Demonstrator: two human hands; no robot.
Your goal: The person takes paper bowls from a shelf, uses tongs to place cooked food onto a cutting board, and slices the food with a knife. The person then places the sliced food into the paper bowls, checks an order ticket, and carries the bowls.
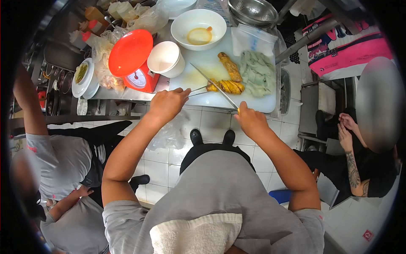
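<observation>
Knife is in my R hand, closed on its handle; my L hand clamps tongs, tips at food piece (yellow-brown) just ahead.

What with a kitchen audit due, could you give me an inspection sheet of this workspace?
Surface: white cutting board, yellow-stained.
Job's things: knife; thin metal tool; two yellow-brown food pieces, the nearer showing cuts.
Clutter: green cloth on the board; white bowl, red scale, white tub close by.
Hands: left hand holds the metal tool; right hand grips the knife; both bare.
Cables: nothing seen.
Surroundings: tiled floor; co-workers on both sides.
</observation>
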